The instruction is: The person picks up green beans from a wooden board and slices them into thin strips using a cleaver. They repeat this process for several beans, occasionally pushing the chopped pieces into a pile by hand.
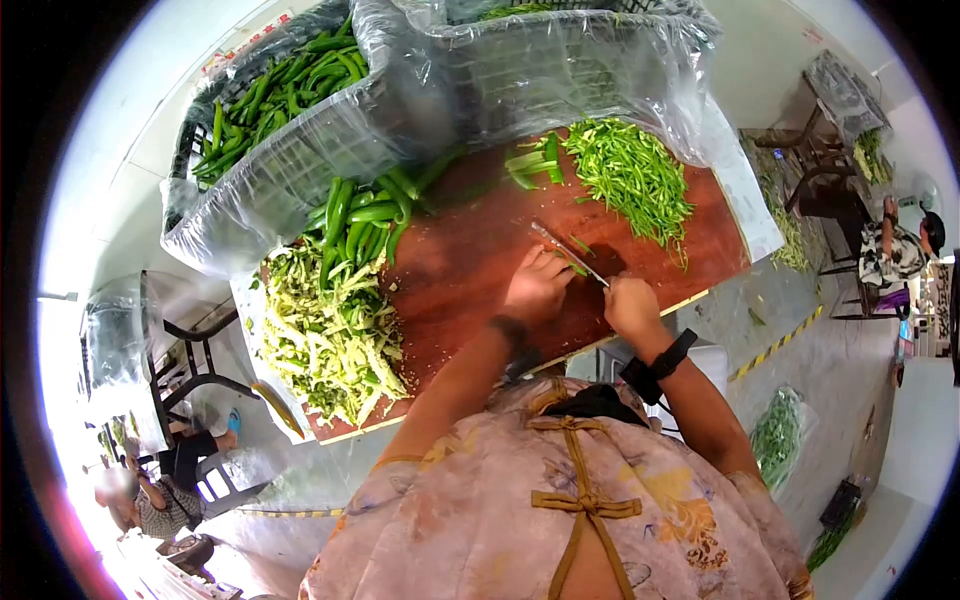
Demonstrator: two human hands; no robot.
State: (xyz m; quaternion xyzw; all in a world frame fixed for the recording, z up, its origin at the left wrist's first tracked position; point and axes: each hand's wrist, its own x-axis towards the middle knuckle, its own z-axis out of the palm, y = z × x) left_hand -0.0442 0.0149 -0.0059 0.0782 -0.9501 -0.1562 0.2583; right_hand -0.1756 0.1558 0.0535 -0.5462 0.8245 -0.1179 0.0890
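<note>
My right hand [632, 304] is closed round the handle of a knife [570, 254], whose blade points up and to the left over the reddish-brown board [460, 270]. Beside the blade, the curled fingers of my left hand [538, 284] press on a piece of green pepper [578, 268], mostly hidden by them. Cut pepper pieces [540, 163] lie farther up the board. To their right spreads a heap of green pepper strips [635, 180]. Whole green peppers [362, 222] are at the left, above a pile of pale pepper cores and seeds [325, 330].
Plastic-lined crates stand along the board's far side; the left crate [330, 135] holds many green peppers. A co-worker [895, 250] sits at far right, another person [160, 495] at lower left. A bag of greens [778, 435] lies on the floor at right.
</note>
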